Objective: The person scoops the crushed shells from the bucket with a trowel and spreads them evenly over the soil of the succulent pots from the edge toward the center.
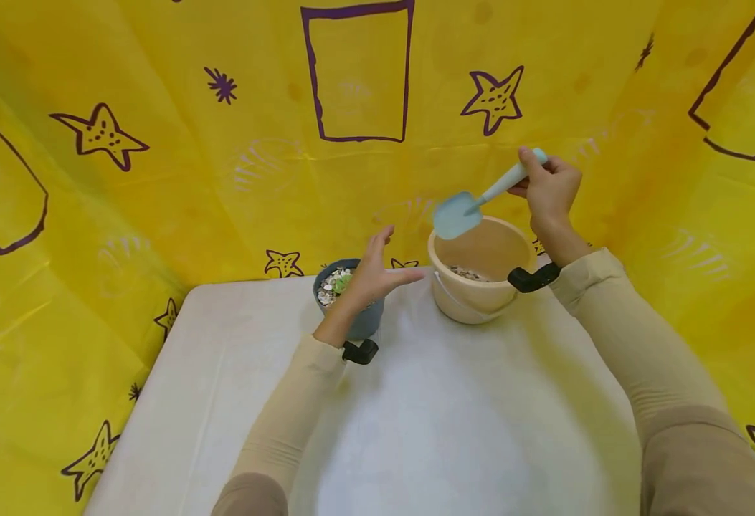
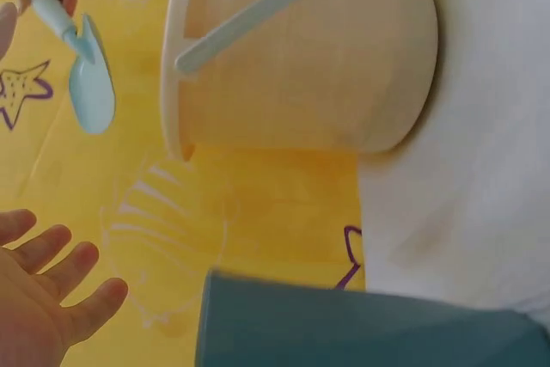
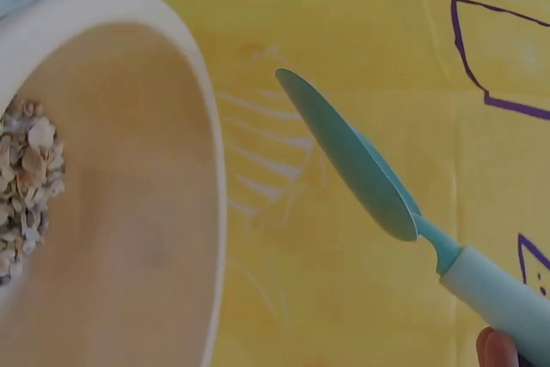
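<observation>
My right hand [image 1: 553, 188] grips the handle of a light-blue toy shovel [image 1: 457, 215], whose blade hangs tilted over the rim of a peach bucket [image 1: 474, 301]. In the right wrist view the shovel blade [image 3: 352, 161] shows no load on it. Small pebbles or shell bits [image 3: 30, 186] lie at the bottom of that bucket. My left hand [image 1: 377, 272] is held with fingers spread and thumb out, between the bucket and a blue-grey pot [image 1: 366, 324]. The pot contains white pebbles and a small green succulent [image 1: 337, 284], partly hidden behind the left hand and wrist.
A white-covered table [image 1: 416, 430] carries pot and bucket near its back edge. Close behind rises a yellow curtain [image 1: 222, 179] with drawn starfish, and it also flanks both sides. The bucket's pale handle [image 2: 266, 15] hangs down its side.
</observation>
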`<move>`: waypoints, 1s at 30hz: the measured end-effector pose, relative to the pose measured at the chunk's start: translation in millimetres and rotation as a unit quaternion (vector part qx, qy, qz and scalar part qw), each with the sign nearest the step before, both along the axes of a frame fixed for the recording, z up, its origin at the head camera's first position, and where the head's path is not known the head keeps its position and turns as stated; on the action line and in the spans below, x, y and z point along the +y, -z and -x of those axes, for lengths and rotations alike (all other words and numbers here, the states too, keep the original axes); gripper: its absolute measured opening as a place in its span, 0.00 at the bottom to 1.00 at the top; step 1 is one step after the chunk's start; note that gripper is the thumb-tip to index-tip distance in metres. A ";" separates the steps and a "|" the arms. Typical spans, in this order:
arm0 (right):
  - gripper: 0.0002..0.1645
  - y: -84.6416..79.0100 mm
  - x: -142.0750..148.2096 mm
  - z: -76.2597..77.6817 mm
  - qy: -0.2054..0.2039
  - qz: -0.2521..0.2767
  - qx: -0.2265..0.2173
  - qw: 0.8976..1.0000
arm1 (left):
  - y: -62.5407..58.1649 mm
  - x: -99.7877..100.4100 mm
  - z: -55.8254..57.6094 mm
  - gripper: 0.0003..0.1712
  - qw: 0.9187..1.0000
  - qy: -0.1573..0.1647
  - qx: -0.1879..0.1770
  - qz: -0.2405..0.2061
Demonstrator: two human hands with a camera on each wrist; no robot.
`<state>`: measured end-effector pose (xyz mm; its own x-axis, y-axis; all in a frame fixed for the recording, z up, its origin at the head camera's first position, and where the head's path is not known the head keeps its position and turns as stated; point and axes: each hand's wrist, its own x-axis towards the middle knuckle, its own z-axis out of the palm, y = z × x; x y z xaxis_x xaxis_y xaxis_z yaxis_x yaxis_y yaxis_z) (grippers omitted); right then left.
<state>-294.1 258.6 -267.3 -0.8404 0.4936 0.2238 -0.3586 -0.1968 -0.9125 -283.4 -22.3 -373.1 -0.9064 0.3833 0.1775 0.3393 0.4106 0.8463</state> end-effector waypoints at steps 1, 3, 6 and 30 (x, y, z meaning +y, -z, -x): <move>0.16 0.2 1.9 -0.2 0.001 -0.005 0.000 1.000 | 0.5 2.3 -0.1 0.60 1.000 0.002 -0.002 0.001; 0.16 0.7 5.3 -0.5 0.002 -0.015 0.000 1.000 | 1.7 6.7 -0.4 0.60 1.000 0.006 -0.003 0.007; 0.16 1.3 9.6 -1.1 0.003 -0.033 -0.006 0.999 | 4.4 12.8 -1.4 0.60 1.000 0.015 0.000 0.011; 0.15 18.0 21.8 1.6 0.013 -0.231 -0.043 0.972 | 26.0 52.9 -7.7 0.61 0.999 0.032 -0.006 0.012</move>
